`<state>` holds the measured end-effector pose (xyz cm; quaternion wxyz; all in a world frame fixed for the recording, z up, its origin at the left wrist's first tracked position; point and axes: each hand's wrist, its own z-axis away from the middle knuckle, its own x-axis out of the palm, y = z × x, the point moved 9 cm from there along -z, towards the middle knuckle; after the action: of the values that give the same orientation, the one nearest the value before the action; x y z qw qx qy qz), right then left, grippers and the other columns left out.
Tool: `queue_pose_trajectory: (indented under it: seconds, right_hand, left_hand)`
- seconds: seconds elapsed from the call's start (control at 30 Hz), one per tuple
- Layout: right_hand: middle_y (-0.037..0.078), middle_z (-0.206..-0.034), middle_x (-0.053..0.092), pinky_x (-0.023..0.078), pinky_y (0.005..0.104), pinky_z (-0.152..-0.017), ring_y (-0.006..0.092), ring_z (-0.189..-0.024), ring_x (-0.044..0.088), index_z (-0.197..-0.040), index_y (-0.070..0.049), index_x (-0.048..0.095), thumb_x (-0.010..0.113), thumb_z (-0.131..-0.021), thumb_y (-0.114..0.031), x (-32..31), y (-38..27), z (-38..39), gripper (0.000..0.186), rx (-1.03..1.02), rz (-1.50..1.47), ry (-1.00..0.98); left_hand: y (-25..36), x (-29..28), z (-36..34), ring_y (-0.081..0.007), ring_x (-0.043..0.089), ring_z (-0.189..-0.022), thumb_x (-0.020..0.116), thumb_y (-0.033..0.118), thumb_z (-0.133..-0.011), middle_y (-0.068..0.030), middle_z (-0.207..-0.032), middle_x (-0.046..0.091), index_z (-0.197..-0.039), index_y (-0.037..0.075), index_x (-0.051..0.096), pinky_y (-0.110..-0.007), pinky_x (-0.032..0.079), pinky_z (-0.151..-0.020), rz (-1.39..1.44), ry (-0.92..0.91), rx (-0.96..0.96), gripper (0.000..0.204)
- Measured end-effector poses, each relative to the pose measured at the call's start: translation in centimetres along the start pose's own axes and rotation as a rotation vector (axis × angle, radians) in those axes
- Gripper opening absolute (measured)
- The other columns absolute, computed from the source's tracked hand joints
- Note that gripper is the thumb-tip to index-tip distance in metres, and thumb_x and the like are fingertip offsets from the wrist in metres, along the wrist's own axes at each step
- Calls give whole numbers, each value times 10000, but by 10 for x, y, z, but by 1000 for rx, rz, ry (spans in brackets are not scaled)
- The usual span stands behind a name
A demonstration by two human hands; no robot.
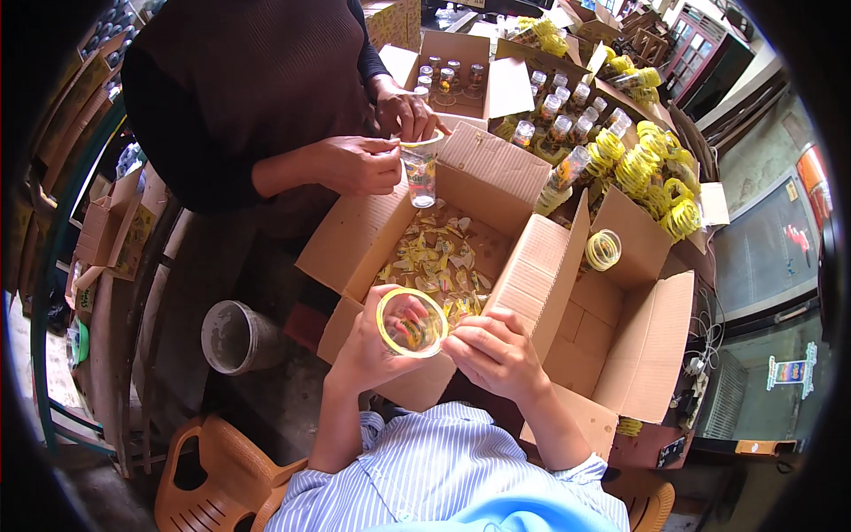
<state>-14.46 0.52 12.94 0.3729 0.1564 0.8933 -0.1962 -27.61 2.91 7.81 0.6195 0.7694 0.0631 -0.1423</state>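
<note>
A clear plastic cup (412,297) with a yellow rim is tilted so its mouth faces up toward me. My left hand (363,350) wraps round its left side. The fingers of my right hand (496,353) are pinched together at the cup's right edge; whether a scrap lies between them is hidden. Just beyond the hands, yellow and white torn scraps (434,257) lie inside an open cardboard box (487,182). Across that box, another person's hands (363,164) hold a similar clear cup (420,176) by its rim.
A second open carton (576,341) stands at the right, with a yellow-rimmed cup (603,250) at its far edge. Beyond are stacked cups (567,111) and piled yellow rings (651,173). A grey bucket (232,337) and an orange chair (222,470) are at left.
</note>
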Motion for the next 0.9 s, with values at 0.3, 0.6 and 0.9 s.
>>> queue_pose_trajectory:
  seconds: [0.3, 0.6, 0.9]
  right_hand:
    - [80, -865, 579, 502, 328, -642, 228, -739, 608, -922, -26, 599, 631, -774, -22, 3, 5, 9, 151, 194, -475, 44]
    - [105, -782, 548, 455, 296, -603, 212, -668, 539, -874, -9, 572, 576, -810, 13, 8, 19, 15, 67, 379, -486, 294]
    - [102, -791, 538, 447, 311, -623, 225, -719, 529, -921, -5, 556, 551, -822, 35, 29, 25, 12, 107, 401, -551, 329]
  left_hand:
    - [-22, 24, 8, -113, 564, -938, 793, 77, -659, -68, -1016, 562, -1188, 45, 370, -239, 497, -711, 449, -196, -115, 679]
    - [-17, 17, 4, -125, 565, -932, 796, 76, -632, -75, -1018, 557, -1160, 57, 375, -246, 495, -713, 362, 36, -58, 676]
    - [-21, -2, 6, -132, 577, -893, 789, 71, -629, -76, -969, 569, -1141, 60, 383, -254, 489, -714, 212, 110, -39, 653]
